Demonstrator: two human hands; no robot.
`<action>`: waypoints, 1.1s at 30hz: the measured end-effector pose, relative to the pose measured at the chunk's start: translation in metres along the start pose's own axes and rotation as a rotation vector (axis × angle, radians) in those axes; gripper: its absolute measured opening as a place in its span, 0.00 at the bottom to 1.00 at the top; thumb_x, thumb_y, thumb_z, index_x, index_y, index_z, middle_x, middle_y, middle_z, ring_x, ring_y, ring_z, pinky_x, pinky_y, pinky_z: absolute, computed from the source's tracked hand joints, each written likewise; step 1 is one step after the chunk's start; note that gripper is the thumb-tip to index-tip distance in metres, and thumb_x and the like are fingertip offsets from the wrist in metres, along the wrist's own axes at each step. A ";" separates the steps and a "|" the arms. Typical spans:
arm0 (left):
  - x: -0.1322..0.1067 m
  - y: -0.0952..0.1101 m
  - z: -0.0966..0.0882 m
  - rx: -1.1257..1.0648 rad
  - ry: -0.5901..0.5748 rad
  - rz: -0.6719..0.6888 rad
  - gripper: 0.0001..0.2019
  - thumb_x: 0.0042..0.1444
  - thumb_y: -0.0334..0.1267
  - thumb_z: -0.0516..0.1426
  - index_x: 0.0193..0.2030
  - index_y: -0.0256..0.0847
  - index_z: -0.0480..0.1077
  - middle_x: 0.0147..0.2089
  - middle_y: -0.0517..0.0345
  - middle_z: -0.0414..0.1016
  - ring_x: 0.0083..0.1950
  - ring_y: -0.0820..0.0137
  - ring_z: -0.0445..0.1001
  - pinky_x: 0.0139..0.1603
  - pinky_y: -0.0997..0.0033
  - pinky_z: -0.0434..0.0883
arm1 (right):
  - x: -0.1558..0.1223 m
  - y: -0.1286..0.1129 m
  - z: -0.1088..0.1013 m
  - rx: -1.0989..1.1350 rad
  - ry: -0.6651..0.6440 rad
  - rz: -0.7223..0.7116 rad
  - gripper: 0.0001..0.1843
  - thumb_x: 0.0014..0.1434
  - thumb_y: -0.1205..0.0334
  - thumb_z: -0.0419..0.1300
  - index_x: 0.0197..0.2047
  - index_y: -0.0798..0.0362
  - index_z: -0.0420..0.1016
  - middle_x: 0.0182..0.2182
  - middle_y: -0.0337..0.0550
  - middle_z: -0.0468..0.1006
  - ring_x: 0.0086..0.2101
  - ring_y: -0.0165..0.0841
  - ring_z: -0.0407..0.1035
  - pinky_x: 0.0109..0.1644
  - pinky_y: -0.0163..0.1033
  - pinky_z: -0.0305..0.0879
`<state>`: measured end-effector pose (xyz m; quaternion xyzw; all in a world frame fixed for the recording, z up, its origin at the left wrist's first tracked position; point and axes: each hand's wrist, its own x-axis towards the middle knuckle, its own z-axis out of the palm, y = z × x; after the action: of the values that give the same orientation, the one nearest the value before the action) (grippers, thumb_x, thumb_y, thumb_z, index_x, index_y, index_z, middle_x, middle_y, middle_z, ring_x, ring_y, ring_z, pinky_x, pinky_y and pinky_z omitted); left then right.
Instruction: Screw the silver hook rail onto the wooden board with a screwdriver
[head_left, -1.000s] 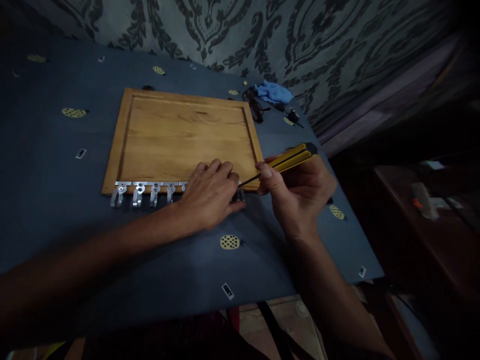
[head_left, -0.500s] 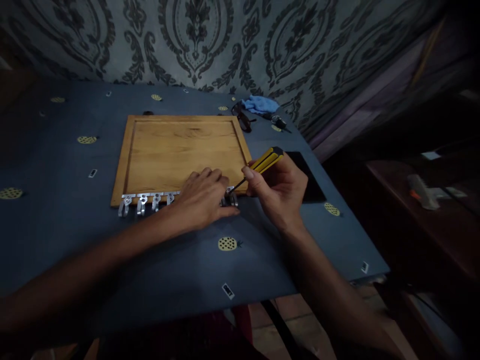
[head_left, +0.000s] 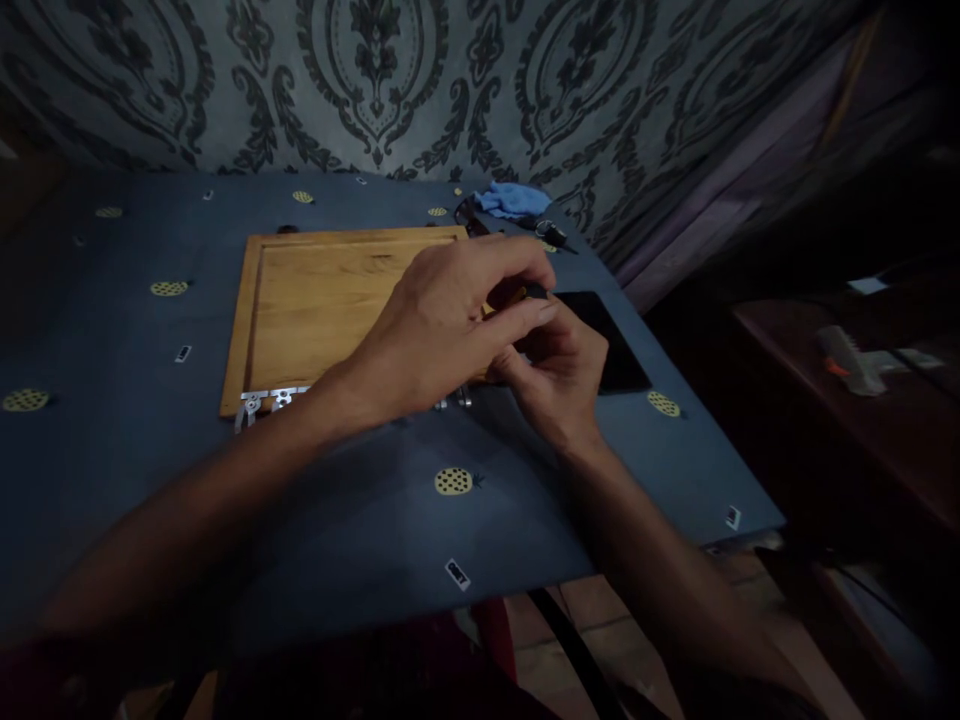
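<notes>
A wooden panel (head_left: 322, 290) with a raised frame lies flat on the table. Metal hinge-like fittings (head_left: 281, 398) line its near edge, several of them hidden behind my left forearm. At the panel's right side, my right hand (head_left: 561, 372) is closed around a yellow and black screwdriver (head_left: 534, 291), only its handle end showing. My left hand (head_left: 457, 310) arches over the panel with thumb and fingers curled around that handle end, close against my right hand. The screwdriver's tip is hidden.
A dark flat tablet-like slab (head_left: 611, 345) lies right of the panel. Behind it sit a blue cloth (head_left: 514, 200), keys (head_left: 553, 235) and partly hidden sunglasses (head_left: 466, 212). A glue gun-like tool (head_left: 851, 360) rests on a dark surface at the right.
My left hand has lifted from the fittings and moved up and right to the screwdriver's handle. My right hand stays near the panel's right corner, with the screwdriver now mostly covered.
</notes>
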<state>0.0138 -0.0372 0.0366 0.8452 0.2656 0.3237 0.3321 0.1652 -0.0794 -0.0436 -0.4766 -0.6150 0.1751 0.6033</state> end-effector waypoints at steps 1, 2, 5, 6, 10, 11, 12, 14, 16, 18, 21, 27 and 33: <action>0.001 0.000 0.002 0.033 0.013 -0.001 0.06 0.65 0.36 0.57 0.41 0.44 0.77 0.42 0.60 0.81 0.46 0.64 0.79 0.49 0.62 0.76 | 0.001 0.001 -0.001 -0.014 -0.003 -0.004 0.19 0.57 0.43 0.72 0.32 0.48 0.73 0.24 0.32 0.71 0.24 0.29 0.67 0.28 0.38 0.69; 0.001 -0.001 0.002 0.059 0.027 0.001 0.06 0.65 0.37 0.57 0.41 0.45 0.77 0.41 0.60 0.81 0.45 0.64 0.79 0.48 0.62 0.76 | 0.002 0.002 -0.004 -0.033 -0.026 -0.004 0.19 0.58 0.42 0.71 0.33 0.48 0.74 0.25 0.33 0.72 0.25 0.30 0.68 0.30 0.39 0.70; 0.001 -0.004 0.002 0.101 0.055 0.034 0.06 0.66 0.38 0.58 0.41 0.47 0.78 0.40 0.60 0.81 0.43 0.64 0.79 0.46 0.62 0.76 | 0.002 0.005 -0.017 -0.115 -0.244 0.014 0.25 0.57 0.35 0.68 0.39 0.49 0.79 0.29 0.37 0.77 0.31 0.34 0.73 0.38 0.43 0.74; 0.001 -0.005 0.002 0.106 0.058 0.047 0.06 0.66 0.37 0.58 0.40 0.46 0.78 0.40 0.60 0.81 0.42 0.64 0.78 0.45 0.62 0.75 | 0.000 0.006 -0.023 -0.143 -0.348 0.024 0.27 0.56 0.33 0.68 0.42 0.50 0.80 0.34 0.40 0.80 0.36 0.37 0.75 0.43 0.46 0.75; 0.003 -0.006 0.000 0.091 0.053 0.099 0.05 0.65 0.35 0.58 0.39 0.43 0.77 0.39 0.59 0.81 0.40 0.67 0.77 0.44 0.64 0.73 | -0.012 0.016 -0.039 -0.268 -0.597 0.048 0.36 0.56 0.31 0.66 0.55 0.50 0.80 0.50 0.52 0.79 0.52 0.48 0.74 0.57 0.56 0.73; 0.004 -0.006 0.000 0.088 0.044 0.101 0.06 0.66 0.36 0.58 0.39 0.44 0.77 0.39 0.60 0.81 0.41 0.67 0.77 0.44 0.64 0.73 | -0.015 0.019 -0.040 -0.314 -0.614 0.031 0.37 0.56 0.31 0.66 0.57 0.50 0.79 0.51 0.54 0.78 0.54 0.50 0.72 0.60 0.59 0.71; 0.004 -0.006 0.000 0.088 0.033 0.097 0.06 0.67 0.37 0.58 0.39 0.45 0.76 0.39 0.60 0.81 0.41 0.66 0.77 0.45 0.63 0.74 | -0.017 0.022 -0.041 -0.351 -0.625 0.009 0.38 0.57 0.31 0.65 0.59 0.50 0.78 0.53 0.55 0.77 0.55 0.52 0.70 0.61 0.61 0.69; 0.004 -0.006 0.000 0.098 0.008 0.072 0.07 0.67 0.39 0.57 0.39 0.47 0.76 0.40 0.60 0.80 0.43 0.65 0.77 0.46 0.62 0.75 | -0.020 0.028 -0.039 -0.400 -0.634 -0.035 0.38 0.59 0.31 0.63 0.59 0.51 0.78 0.54 0.57 0.76 0.57 0.54 0.68 0.62 0.63 0.67; 0.004 -0.006 0.001 0.104 -0.007 0.054 0.07 0.68 0.40 0.56 0.39 0.48 0.75 0.41 0.59 0.80 0.44 0.64 0.77 0.47 0.61 0.75 | -0.021 0.032 -0.038 -0.413 -0.639 -0.066 0.38 0.60 0.31 0.61 0.59 0.53 0.78 0.53 0.58 0.76 0.56 0.54 0.68 0.62 0.63 0.67; 0.003 -0.006 0.001 0.098 -0.016 0.051 0.07 0.68 0.40 0.55 0.40 0.47 0.74 0.41 0.59 0.79 0.44 0.64 0.77 0.48 0.61 0.75 | -0.022 0.034 -0.037 -0.414 -0.644 -0.082 0.37 0.62 0.31 0.59 0.58 0.54 0.79 0.53 0.58 0.75 0.56 0.54 0.68 0.62 0.63 0.66; 0.003 -0.007 0.001 0.071 -0.037 0.061 0.05 0.67 0.39 0.57 0.39 0.46 0.73 0.39 0.60 0.78 0.42 0.66 0.77 0.47 0.62 0.75 | -0.022 0.034 -0.037 -0.411 -0.652 -0.067 0.32 0.63 0.32 0.58 0.56 0.49 0.80 0.53 0.55 0.76 0.57 0.53 0.67 0.63 0.63 0.65; 0.004 -0.009 0.002 0.036 -0.041 0.063 0.02 0.65 0.38 0.59 0.40 0.47 0.73 0.40 0.59 0.78 0.42 0.65 0.77 0.49 0.60 0.76 | -0.021 0.032 -0.036 -0.428 -0.651 -0.054 0.29 0.65 0.33 0.57 0.53 0.48 0.80 0.51 0.54 0.76 0.55 0.52 0.68 0.61 0.61 0.67; 0.003 -0.007 0.000 0.096 0.014 0.116 0.04 0.64 0.34 0.59 0.38 0.45 0.75 0.37 0.60 0.77 0.41 0.66 0.77 0.48 0.62 0.74 | -0.019 0.032 -0.035 -0.413 -0.654 -0.049 0.29 0.64 0.33 0.59 0.52 0.48 0.80 0.50 0.53 0.77 0.55 0.52 0.68 0.61 0.61 0.66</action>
<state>0.0143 -0.0311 0.0323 0.8719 0.2337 0.3352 0.2700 0.2059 -0.0921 -0.0725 -0.4921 -0.8085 0.1760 0.2706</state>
